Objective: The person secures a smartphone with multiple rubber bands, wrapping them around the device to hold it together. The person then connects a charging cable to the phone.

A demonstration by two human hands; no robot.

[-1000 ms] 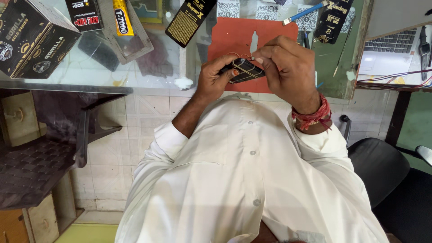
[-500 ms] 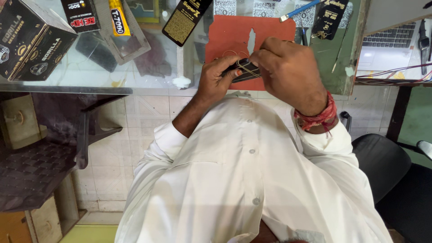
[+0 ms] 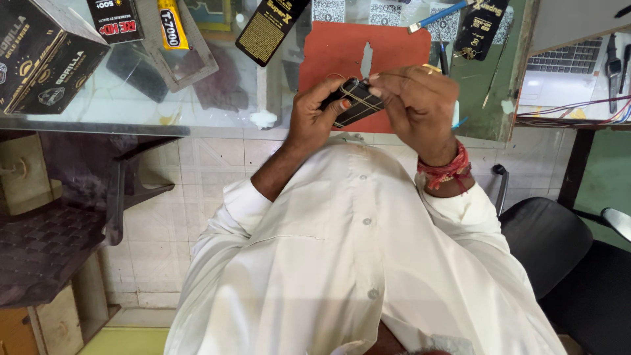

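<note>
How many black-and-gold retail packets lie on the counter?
2: one packet left of the red mat, one packet right of it. Others may lie beyond the frame's top edge.

Around the one red mat [image 3: 388,49] you have two hands, left [image 3: 314,118] and right [image 3: 417,105], on one dark phone [image 3: 357,104]. Left of the mat: two black boxes [image 3: 46,59], one yellow glue tube [image 3: 172,25]. Right of it: one laptop [image 3: 568,62].
</note>
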